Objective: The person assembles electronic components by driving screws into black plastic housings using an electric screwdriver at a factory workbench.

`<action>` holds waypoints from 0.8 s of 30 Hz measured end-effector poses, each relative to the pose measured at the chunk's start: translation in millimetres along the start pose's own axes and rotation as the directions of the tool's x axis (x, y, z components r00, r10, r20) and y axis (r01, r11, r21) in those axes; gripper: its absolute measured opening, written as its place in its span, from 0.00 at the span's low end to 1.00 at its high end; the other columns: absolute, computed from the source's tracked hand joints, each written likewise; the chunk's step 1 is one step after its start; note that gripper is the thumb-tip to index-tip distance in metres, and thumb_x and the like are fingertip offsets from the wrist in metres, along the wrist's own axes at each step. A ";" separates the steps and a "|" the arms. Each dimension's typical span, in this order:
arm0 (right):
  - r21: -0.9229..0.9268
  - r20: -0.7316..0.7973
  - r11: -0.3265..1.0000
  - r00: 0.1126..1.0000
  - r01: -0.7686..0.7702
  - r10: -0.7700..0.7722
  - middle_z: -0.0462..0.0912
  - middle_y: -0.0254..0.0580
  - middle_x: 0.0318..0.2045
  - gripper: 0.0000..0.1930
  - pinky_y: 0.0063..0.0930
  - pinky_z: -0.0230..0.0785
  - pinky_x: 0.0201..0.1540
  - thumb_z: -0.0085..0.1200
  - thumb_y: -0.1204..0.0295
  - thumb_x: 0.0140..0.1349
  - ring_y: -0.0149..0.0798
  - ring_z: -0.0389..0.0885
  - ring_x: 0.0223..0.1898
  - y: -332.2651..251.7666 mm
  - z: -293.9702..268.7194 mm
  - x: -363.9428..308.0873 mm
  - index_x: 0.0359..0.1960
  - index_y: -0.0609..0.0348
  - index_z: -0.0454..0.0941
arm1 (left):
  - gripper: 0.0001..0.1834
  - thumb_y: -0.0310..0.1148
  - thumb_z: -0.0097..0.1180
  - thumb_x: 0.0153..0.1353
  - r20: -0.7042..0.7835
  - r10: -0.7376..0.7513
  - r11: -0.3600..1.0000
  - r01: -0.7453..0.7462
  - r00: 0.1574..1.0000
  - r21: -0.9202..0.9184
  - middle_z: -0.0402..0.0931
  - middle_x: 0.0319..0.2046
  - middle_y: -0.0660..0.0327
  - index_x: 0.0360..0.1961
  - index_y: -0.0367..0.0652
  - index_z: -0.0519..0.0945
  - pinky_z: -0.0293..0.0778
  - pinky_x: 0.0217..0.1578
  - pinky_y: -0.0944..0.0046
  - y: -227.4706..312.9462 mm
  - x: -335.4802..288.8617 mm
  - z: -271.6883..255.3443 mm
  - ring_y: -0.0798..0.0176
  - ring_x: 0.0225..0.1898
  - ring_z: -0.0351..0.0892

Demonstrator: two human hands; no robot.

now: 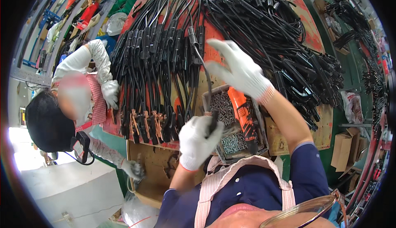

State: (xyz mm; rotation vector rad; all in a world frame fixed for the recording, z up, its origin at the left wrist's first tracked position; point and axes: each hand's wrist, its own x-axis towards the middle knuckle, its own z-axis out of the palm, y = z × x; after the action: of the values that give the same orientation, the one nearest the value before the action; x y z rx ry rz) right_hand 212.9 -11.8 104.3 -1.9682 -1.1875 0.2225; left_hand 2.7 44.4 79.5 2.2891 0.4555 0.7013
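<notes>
My left hand [198,141], in a white knit glove, is closed around the thick dark end of a black cable [209,88] near the table's front edge. From there the cable runs up to a black sleeve-like part [192,37] lying on the other cables. My right hand [239,69], gloved alike, is open with thumb and fingers apart, just right of that cable and over the table. Below it, an orange and black power screwdriver [241,110] lies in a grey tray [264,131], beside dark screws [222,109] and silvery screws [234,143].
Rows of black cables with handles [154,46] cover the red table's left side, some with copper-coloured ends [156,123]. More cables [297,71] are heaped at right. A co-worker's gloved hand [110,92] rests at the left edge; the other is by an open cardboard box [150,186].
</notes>
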 end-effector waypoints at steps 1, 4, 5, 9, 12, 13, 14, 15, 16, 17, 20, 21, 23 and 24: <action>-0.098 0.030 0.994 0.998 -0.050 0.053 0.72 0.55 0.52 0.32 0.43 0.71 0.52 0.56 0.52 0.60 0.54 0.74 0.52 10.3 16.1 30.2 0.61 0.56 0.65 | 0.10 0.29 0.69 0.45 0.013 0.059 0.997 -0.059 0.998 0.058 0.71 0.17 0.60 0.25 0.42 0.77 0.67 0.19 0.61 1.1 0.4 5.3 0.58 0.17 0.70; -0.398 0.034 0.907 0.986 -0.134 0.161 0.70 0.57 0.53 0.34 0.47 0.70 0.53 0.55 0.50 0.60 0.56 0.74 0.54 43.1 54.0 97.4 0.63 0.54 0.61 | 0.10 0.32 0.68 0.47 0.079 0.168 0.985 -0.171 0.983 0.033 0.72 0.17 0.60 0.26 0.44 0.77 0.70 0.19 0.57 20.3 10.4 20.8 0.55 0.18 0.75; -0.413 0.077 0.893 0.970 -0.179 0.230 0.70 0.58 0.53 0.35 0.47 0.70 0.54 0.56 0.51 0.58 0.57 0.74 0.54 47.5 65.3 112.6 0.63 0.54 0.60 | 0.10 0.33 0.68 0.47 0.098 0.155 0.984 -0.162 0.983 0.068 0.73 0.16 0.59 0.25 0.44 0.78 0.71 0.19 0.56 23.5 11.0 25.4 0.54 0.18 0.76; -0.430 0.183 0.851 0.894 -0.301 0.409 0.66 0.62 0.60 0.43 0.47 0.69 0.56 0.59 0.56 0.54 0.60 0.73 0.56 63.8 83.2 137.1 0.69 0.55 0.53 | 0.09 0.32 0.68 0.46 0.096 0.149 0.985 -0.157 0.984 0.079 0.74 0.16 0.58 0.25 0.44 0.79 0.71 0.18 0.56 19.5 8.9 27.1 0.54 0.16 0.76; -0.033 0.270 0.895 0.858 -0.444 0.436 0.82 0.52 0.40 0.33 0.43 0.74 0.51 0.61 0.65 0.52 0.49 0.83 0.43 88.9 55.3 135.8 0.59 0.67 0.64 | 0.11 0.29 0.66 0.47 0.039 0.183 0.975 -0.187 0.982 0.123 0.74 0.16 0.58 0.34 0.39 0.81 0.71 0.19 0.57 7.4 7.0 12.2 0.55 0.16 0.75; 0.356 0.431 0.769 0.824 -0.531 0.369 0.82 0.51 0.40 0.28 0.43 0.75 0.50 0.59 0.68 0.53 0.47 0.83 0.42 83.1 50.3 125.2 0.55 0.67 0.66 | 0.14 0.28 0.64 0.49 0.003 0.139 0.981 -0.138 0.990 0.135 0.75 0.19 0.56 0.39 0.37 0.80 0.71 0.20 0.59 -2.1 3.7 5.3 0.54 0.17 0.75; 0.649 0.544 0.479 0.801 -0.591 0.252 0.82 0.49 0.40 0.24 0.42 0.75 0.50 0.57 0.71 0.54 0.44 0.83 0.40 72.0 39.8 107.7 0.52 0.68 0.69 | 0.17 0.28 0.62 0.52 -0.029 0.100 0.986 -0.095 0.995 0.136 0.77 0.21 0.54 0.44 0.35 0.79 0.72 0.21 0.60 -10.3 1.9 0.9 0.53 0.17 0.75; 0.727 0.579 0.343 0.800 -0.594 0.158 0.82 0.50 0.40 0.20 0.42 0.76 0.49 0.56 0.75 0.54 0.44 0.83 0.40 56.1 32.4 86.9 0.49 0.65 0.70 | 0.19 0.29 0.60 0.55 -0.120 0.032 0.998 -0.026 0.992 0.049 0.77 0.21 0.54 0.49 0.34 0.76 0.73 0.21 0.60 -13.3 3.6 -2.7 0.53 0.18 0.77; 0.778 0.597 0.193 0.799 -0.598 0.068 0.81 0.51 0.40 0.16 0.41 0.76 0.48 0.54 0.79 0.55 0.44 0.83 0.40 39.8 23.2 62.5 0.47 0.63 0.71 | 0.22 0.29 0.57 0.59 -0.200 -0.042 0.998 0.033 0.979 -0.047 0.78 0.22 0.53 0.54 0.33 0.72 0.74 0.21 0.60 -15.2 8.1 -3.9 0.52 0.19 0.79; 0.753 0.643 0.114 0.762 -0.648 0.076 0.81 0.51 0.40 0.17 0.43 0.76 0.49 0.53 0.80 0.55 0.46 0.83 0.40 18.7 11.9 36.8 0.48 0.64 0.71 | 0.24 0.30 0.50 0.64 -0.181 -0.166 0.983 0.149 0.969 -0.104 0.81 0.35 0.47 0.59 0.30 0.67 0.77 0.35 0.62 -20.4 5.0 -4.3 0.51 0.33 0.83; 0.752 0.635 0.088 0.754 -0.653 0.170 0.81 0.47 0.41 0.20 0.38 0.76 0.50 0.51 0.84 0.52 0.43 0.82 0.41 3.5 3.0 -6.8 0.49 0.66 0.70 | 0.24 0.33 0.42 0.69 -0.020 -0.316 0.834 0.268 0.948 -0.482 0.75 0.52 0.49 0.62 0.30 0.64 0.66 0.56 0.65 -28.8 15.8 4.6 0.58 0.53 0.73; 0.784 0.590 0.060 0.772 -0.618 0.235 0.81 0.46 0.40 0.17 0.37 0.76 0.48 0.51 0.83 0.53 0.42 0.82 0.39 3.4 6.6 -7.3 0.47 0.65 0.72 | 0.25 0.32 0.43 0.68 0.003 -0.309 0.849 0.278 0.951 -0.450 0.76 0.52 0.49 0.63 0.30 0.63 0.67 0.55 0.66 -21.8 14.9 6.2 0.57 0.53 0.74; 0.835 0.503 0.000 0.761 -0.551 0.410 0.79 0.39 0.32 0.07 0.29 0.77 0.34 0.55 0.77 0.60 0.35 0.80 0.28 14.6 13.8 8.6 0.40 0.60 0.74 | 0.26 0.32 0.45 0.68 0.124 -0.277 0.832 0.302 0.953 -0.466 0.76 0.52 0.50 0.64 0.32 0.62 0.67 0.54 0.66 -8.1 13.1 14.8 0.59 0.52 0.74; 0.877 0.447 -0.113 0.706 -0.467 0.549 0.75 0.33 0.25 0.06 0.21 0.71 0.21 0.56 0.69 0.64 0.28 0.73 0.21 13.0 19.3 16.8 0.36 0.56 0.74 | 0.26 0.32 0.45 0.68 0.162 -0.249 0.885 0.292 0.955 -0.361 0.76 0.52 0.51 0.65 0.32 0.61 0.68 0.54 0.67 -2.0 11.5 19.1 0.61 0.50 0.75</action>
State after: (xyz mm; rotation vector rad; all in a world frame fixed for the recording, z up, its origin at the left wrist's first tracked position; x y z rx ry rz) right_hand 220.6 9.3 86.4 -0.9658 0.1191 1.0693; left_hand 22.9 41.7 70.4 1.8390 0.5231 0.4695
